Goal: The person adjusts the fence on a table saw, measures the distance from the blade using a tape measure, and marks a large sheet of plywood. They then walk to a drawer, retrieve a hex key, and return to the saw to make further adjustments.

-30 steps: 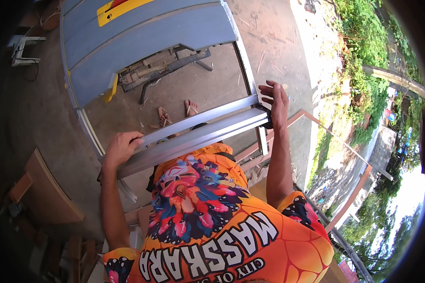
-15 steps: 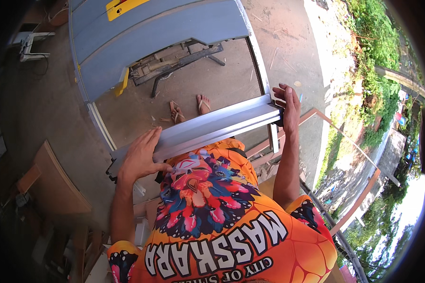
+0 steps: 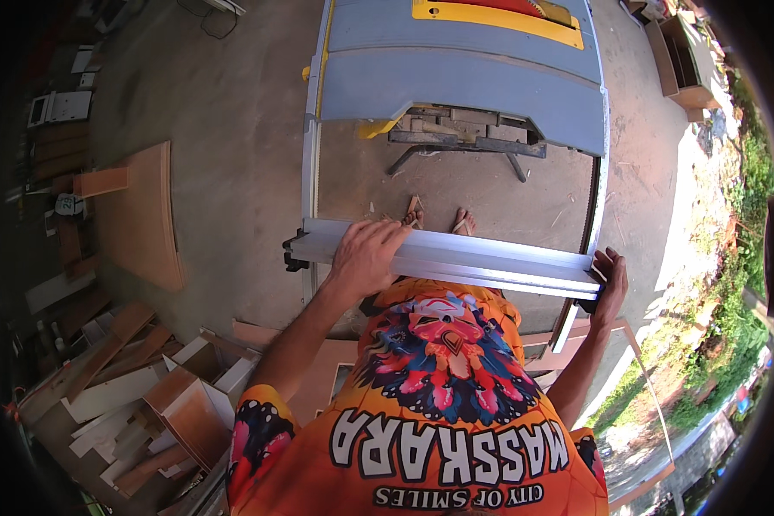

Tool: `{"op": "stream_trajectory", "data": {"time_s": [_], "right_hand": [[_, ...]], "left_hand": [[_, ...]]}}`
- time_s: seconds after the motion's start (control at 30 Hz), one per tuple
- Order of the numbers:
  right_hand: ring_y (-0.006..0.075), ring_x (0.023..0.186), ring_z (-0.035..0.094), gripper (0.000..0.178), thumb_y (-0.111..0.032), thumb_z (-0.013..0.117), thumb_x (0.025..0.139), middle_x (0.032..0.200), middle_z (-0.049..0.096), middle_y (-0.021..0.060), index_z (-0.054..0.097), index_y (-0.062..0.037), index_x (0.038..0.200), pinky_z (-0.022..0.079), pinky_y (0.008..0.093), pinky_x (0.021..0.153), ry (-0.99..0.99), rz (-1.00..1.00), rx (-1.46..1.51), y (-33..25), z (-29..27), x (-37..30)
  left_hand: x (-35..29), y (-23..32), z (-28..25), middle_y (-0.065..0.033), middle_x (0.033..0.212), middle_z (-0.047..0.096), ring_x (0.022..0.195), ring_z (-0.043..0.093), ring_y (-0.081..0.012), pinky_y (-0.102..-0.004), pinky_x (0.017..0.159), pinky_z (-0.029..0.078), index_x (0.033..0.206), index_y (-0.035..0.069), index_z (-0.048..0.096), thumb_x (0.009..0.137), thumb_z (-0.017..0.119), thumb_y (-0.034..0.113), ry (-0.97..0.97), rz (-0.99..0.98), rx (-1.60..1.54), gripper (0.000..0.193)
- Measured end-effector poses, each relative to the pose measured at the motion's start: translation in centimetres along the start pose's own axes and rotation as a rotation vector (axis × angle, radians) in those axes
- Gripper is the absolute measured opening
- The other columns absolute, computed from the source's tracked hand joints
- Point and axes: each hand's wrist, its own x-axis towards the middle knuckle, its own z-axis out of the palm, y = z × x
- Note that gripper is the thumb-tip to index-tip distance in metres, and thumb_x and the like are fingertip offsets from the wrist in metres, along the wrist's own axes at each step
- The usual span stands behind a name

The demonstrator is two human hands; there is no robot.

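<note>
A long silver metal rip fence (image 3: 490,260) lies across the two side rails of a blue-grey table saw (image 3: 456,86), close in front of my body. My left hand (image 3: 370,258) is wrapped over the fence left of its middle, fingers bent across the far edge and thumb hidden. At the fence's right end, my right hand (image 3: 611,279) curls round the black end piece (image 3: 586,303). A matching black end piece (image 3: 296,251) shows on the left rail (image 3: 311,172). The fence's far side beneath my left fingers is hidden.
Beyond the fence, the saw's yellow insert (image 3: 499,24) surrounds a red part. Its right rail (image 3: 600,181) runs toward me. Wooden boxes and offcuts (image 3: 189,404) are piled at lower left, near a leaning brown panel (image 3: 138,215). An open-fronted wooden cabinet (image 3: 679,64) stands far right.
The view has turned, so the saw appears farther right and straighter. My left hand has shifted inward along the fence, its fingers closing over it. My right fingers have come down around the end.
</note>
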Motion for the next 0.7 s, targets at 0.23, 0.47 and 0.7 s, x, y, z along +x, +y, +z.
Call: {"op": "stream_trajectory", "data": {"time_s": [0.23,0.47,0.7], "right_hand": [[0.0299,0.122,0.063,0.080,-0.065,0.036,0.108,0.138,0.064,0.0227,0.046,0.0005,0.152,0.052,0.0408,0.100,-0.050,-0.026,0.214,2.2,-1.0,-0.9],[0.0213,0.084,0.070,0.071,-0.065,0.042,0.105,0.095,0.070,0.0118,0.062,-0.0011,0.128,0.057,0.0327,0.067,0.036,0.110,0.194,10.1,-3.1,-1.9],[0.0200,0.066,0.066,0.075,-0.074,0.059,0.092,0.088,0.070,0.0114,0.060,-0.0056,0.124,0.055,0.0329,0.055,-0.058,0.229,0.151,16.5,-3.5,-1.9]], "left_hand": [[-5.5,-2.1,-2.5,-0.0129,0.143,0.058,0.135,0.052,-0.0280,-0.0491,0.115,0.034,0.148,0.013,0.054,0.078,0.083,0.056,0.390,-0.284,0.203,0.087],[-15.4,-11.2,5.9,-0.0125,0.135,0.064,0.117,0.063,-0.0223,-0.0426,0.098,0.049,0.153,0.008,0.048,0.101,0.040,0.076,0.723,-0.858,-1.094,0.086],[-17.9,-14.5,13.2,-0.0127,0.112,0.072,0.085,0.072,-0.0216,-0.0375,0.085,0.055,0.140,0.006,0.055,0.108,0.025,0.068,0.553,-0.705,-1.399,0.075]]}}
